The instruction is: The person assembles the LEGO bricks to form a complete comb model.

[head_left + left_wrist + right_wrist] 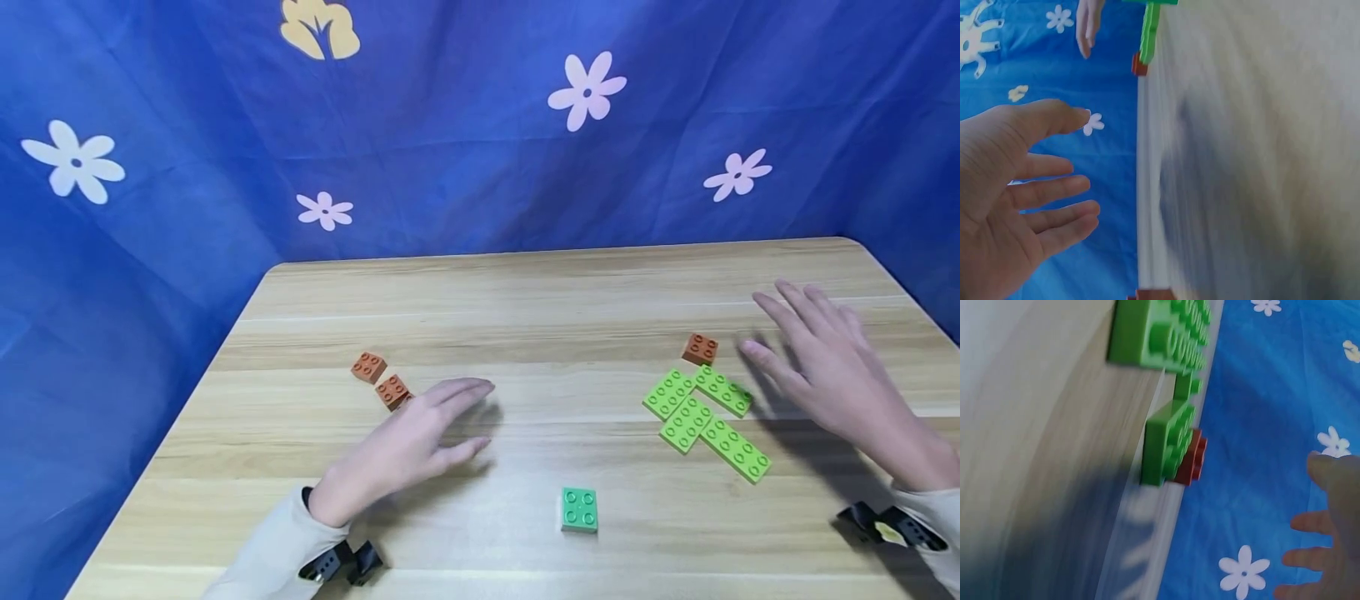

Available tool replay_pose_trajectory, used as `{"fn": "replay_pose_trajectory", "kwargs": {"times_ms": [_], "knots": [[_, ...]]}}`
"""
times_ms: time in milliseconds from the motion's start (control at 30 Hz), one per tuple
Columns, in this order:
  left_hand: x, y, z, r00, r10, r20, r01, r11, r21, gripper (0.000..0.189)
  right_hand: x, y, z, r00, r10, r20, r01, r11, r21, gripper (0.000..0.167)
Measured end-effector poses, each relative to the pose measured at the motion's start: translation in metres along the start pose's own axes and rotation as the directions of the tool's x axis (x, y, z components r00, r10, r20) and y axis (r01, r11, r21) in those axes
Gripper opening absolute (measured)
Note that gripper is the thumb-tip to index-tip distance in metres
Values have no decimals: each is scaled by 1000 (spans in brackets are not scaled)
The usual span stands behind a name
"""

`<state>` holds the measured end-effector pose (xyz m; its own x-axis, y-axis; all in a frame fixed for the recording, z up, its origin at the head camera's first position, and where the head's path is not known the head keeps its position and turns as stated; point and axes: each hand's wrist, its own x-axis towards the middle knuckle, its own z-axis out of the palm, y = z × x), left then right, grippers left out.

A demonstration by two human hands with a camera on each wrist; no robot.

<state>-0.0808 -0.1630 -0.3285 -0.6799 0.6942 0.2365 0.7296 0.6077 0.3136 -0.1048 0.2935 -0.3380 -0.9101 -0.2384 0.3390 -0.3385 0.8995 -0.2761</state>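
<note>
My left hand [408, 446] hovers over the left half of the table with nothing in it, fingers loosely extended and thumb apart. Just beyond its knuckles lie a brown brick [369, 367] and a second brown brick [392, 391], with another partly hidden by the hand. On the right, my empty right hand [832, 371] is held above the tabletop, fingers spread. Beside it lie several flat lime-green bricks, among them a long one [735, 449] and a shorter one [668, 394]. A brown brick [701, 348] sits just behind them. A darker green brick [579, 510] rests near the front middle.
The bricks lie on a wood-grain table [525, 317] with rounded back corners. A blue cloth [465, 167] with pale flowers hangs behind the table and along its sides. Each wrist carries a small black camera, such as the left one [341, 562].
</note>
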Motion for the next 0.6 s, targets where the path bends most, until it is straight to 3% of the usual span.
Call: {"fn": "replay_pose_trajectory", "kwargs": {"times_ms": [300, 600], "knots": [[2, 15, 1, 997, 79, 15, -78, 997, -23, 61, -1, -15, 1, 993, -108, -52, 108, 994, -12, 66], [2, 33, 14, 993, 99, 65, -90, 988, -123, 62, 5, -16, 8, 996, -84, -13, 85, 996, 34, 64]]}}
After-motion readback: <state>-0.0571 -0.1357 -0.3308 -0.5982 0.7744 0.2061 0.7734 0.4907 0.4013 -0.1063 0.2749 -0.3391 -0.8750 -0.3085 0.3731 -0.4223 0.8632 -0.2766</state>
